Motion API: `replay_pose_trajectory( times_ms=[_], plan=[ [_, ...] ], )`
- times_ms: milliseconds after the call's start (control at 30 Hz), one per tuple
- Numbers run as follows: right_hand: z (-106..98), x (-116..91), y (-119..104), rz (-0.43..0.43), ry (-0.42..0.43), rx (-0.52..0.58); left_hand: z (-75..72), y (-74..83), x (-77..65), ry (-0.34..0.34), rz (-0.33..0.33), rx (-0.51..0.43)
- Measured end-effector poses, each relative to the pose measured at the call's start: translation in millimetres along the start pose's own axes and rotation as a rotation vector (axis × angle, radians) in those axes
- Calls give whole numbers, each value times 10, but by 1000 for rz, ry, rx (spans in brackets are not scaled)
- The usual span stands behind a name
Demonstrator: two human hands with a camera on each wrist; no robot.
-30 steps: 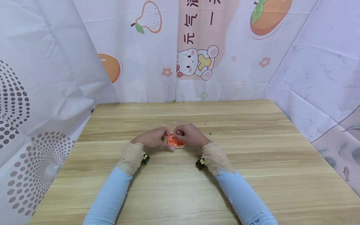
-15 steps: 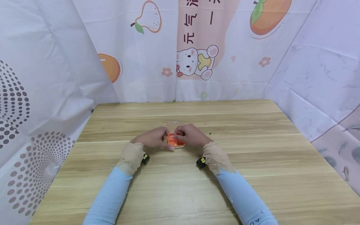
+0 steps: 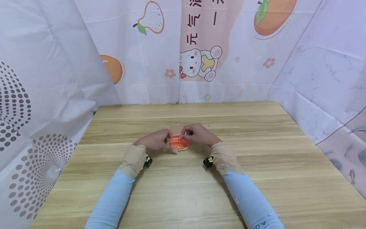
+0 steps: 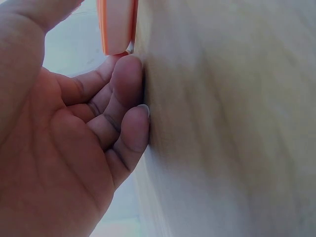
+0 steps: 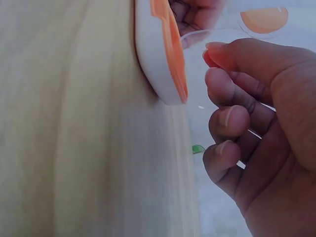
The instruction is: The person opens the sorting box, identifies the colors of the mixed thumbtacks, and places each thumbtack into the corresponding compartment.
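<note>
A small rounded pill box [image 3: 179,147], white outside with orange divided compartments, stands on the table, its clear lid [image 3: 175,128] swung up behind. A tiny yellow piece [image 3: 178,147] lies in a front compartment. My left hand [image 3: 154,140] holds the box from the left, thumb at its front edge and fingers at its back-left side. My right hand [image 3: 199,135] is at the right rim, thumb and index tips together. Red shows at those fingertips in the right wrist view; I cannot tell whether it is a pinched piece.
A tiny orange piece [image 3: 209,126] lies on the wooden table [image 3: 183,190] behind my right hand. Printed curtains [image 3: 137,57] hang along the table's back edge and both sides. Each wrist carries a small black camera, such as the right one [image 3: 208,162].
My right hand has drawn up and to the right, out from over the compartments to the rim. Its wrist now covers a tiny green piece on the table. My left hand stays still.
</note>
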State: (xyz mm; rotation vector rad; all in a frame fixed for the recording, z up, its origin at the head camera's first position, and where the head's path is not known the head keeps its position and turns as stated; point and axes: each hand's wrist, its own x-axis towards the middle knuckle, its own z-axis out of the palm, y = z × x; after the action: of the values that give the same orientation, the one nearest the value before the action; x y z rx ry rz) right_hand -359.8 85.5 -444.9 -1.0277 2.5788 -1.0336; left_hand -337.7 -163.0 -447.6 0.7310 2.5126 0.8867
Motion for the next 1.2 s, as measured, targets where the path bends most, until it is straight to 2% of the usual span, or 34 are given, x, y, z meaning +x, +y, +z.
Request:
replay_pose_trajectory(
  times_ms=[300,667,1200],
  plan=[
    [-129,-56,56,39,13,35,13,-18,19,-2,5,-7],
    [-238,-115,134,55,55,-19,13,13,7,2,-20,-14],
    [-399,-210,324,110,89,3,17,6,-5,13,-10,-20]
  ],
)
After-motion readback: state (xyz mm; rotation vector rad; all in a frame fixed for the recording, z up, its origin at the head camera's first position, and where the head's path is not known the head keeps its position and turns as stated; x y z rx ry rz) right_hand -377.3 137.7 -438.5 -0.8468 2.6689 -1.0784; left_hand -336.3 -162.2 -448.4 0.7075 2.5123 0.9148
